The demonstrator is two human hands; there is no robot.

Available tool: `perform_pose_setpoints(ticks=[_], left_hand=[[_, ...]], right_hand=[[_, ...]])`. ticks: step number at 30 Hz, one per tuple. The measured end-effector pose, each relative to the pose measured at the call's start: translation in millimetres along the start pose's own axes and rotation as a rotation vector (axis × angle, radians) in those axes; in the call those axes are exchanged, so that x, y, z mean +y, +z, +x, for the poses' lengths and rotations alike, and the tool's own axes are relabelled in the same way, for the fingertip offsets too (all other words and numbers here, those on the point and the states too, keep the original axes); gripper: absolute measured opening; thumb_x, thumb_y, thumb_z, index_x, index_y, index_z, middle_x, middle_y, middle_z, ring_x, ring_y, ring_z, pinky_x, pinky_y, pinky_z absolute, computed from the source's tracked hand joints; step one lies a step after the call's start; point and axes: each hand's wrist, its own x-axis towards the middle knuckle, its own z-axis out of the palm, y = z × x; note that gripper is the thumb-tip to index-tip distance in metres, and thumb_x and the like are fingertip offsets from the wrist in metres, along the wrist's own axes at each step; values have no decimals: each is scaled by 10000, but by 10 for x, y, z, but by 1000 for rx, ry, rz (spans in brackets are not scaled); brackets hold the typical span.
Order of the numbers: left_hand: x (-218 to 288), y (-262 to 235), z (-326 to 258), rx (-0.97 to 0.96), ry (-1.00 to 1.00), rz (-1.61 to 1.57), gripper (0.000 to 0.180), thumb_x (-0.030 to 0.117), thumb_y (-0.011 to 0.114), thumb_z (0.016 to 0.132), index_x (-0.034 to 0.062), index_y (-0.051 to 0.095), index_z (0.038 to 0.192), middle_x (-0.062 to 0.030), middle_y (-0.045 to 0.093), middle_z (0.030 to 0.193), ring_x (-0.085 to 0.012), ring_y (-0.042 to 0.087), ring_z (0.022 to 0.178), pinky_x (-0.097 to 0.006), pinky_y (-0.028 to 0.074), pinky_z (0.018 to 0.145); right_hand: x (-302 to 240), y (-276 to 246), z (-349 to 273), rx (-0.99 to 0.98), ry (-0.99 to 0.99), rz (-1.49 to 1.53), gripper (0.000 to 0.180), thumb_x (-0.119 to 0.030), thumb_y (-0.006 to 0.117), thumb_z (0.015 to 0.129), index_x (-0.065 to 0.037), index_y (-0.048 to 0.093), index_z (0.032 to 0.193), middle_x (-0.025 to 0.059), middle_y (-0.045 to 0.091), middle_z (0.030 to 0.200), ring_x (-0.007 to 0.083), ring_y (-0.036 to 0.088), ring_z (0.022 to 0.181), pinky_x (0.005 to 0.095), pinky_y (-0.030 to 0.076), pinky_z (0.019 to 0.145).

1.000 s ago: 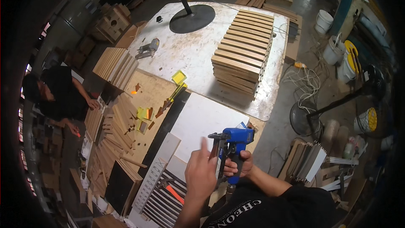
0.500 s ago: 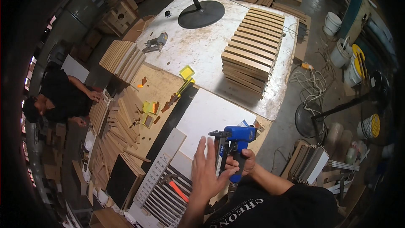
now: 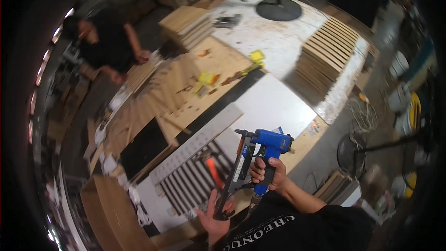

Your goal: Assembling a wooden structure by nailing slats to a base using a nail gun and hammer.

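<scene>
My right hand [image 3: 272,173] is wrapped round the grip of a blue pneumatic staple gun [image 3: 274,140], lifted over the front of the bench. A long dark magazine slants down from its nose toward my left hand [image 3: 214,223]. That hand is at the magazine's lower end, palm up with its fingers spread; whether it touches the metal is unclear. Just beyond it, an orange-handled hammer [image 3: 214,173] lies across a row of slats [image 3: 193,183] with dark gaps between them. A light strip [image 3: 197,144] with a row of marks borders the slats.
A white board [image 3: 278,100] lies beyond the gun. Stacked slatted wooden panels [image 3: 332,49] stand at the far right, near a round black base [image 3: 278,9]. Loose wooden strips [image 3: 160,90] and yellow pieces [image 3: 206,82] are on the left, where another person [image 3: 109,42] works.
My left hand has dropped from beside the gun's nose to the magazine's lower end. The gun now shows its magazine more fully. The whole view has turned and shifted.
</scene>
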Motion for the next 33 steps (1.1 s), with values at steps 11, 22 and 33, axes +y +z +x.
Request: perform_pose_setpoints(ticks=[11,22,33], left_hand=[[610,-1563,-993,203,307,-860,679,619,399,861,87,485,1274,-123,577,1183,-313,613,948,-371,517,739],[1066,-3737,-1147,568,489,-435,322,214,628,837,32,600,1102,-60,636,1003,-174,613,874,-301,500,747],[1447,-3967,-1049,597,367,1203,395,334,616,818,101,600,1136,-158,632,1042,-349,600,945,-412,474,801]], right_hand=[[2541,296,44,18,649,-356,288,-326,516,820,-89,415,693,50,443,673,196,461,642,344,407,655],[4619,-302,361,425,689,-766,204,-208,530,918,-35,521,1026,101,606,849,245,610,787,383,518,724],[4187,161,313,-9,851,-1556,616,-267,610,858,-13,347,1354,141,473,1288,247,563,1074,378,497,835]])
